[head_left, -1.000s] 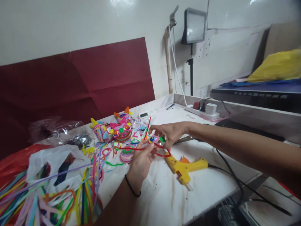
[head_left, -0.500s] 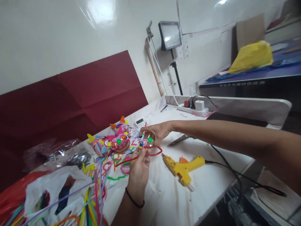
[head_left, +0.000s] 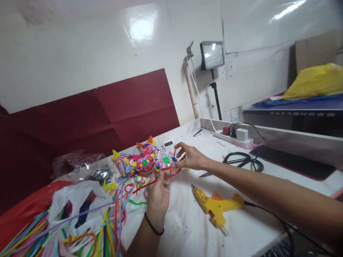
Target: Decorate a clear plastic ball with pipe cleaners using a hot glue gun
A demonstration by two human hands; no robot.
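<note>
My left hand (head_left: 159,191), a dark band round its wrist, grips a clear plastic animal face (head_left: 166,165) from below. The face has a green nose, blue eyes and pink trim. A red pipe cleaner (head_left: 146,186) runs from it to the left, and another red length curves along its lower right edge. My right hand (head_left: 191,157) pinches the face's right edge beside one blue eye. Its curled forefinger is by the top of an upright red piece of pipe cleaner (head_left: 175,152). Finished colourful animal figures (head_left: 144,165) stand just left of the hands.
A yellow hot glue gun (head_left: 214,207) lies right of my hands, with scissors (head_left: 233,160) behind it. Loose pipe cleaners (head_left: 107,228) and plastic bags (head_left: 80,192) fill the left. A small digital display (head_left: 168,144), power strip (head_left: 233,137) and black phone-like slab (head_left: 289,162) lie farther back.
The camera view has shifted, so the scene sits further right and lower. My right hand has moved from behind the face to its right edge, showing a second blue eye.
</note>
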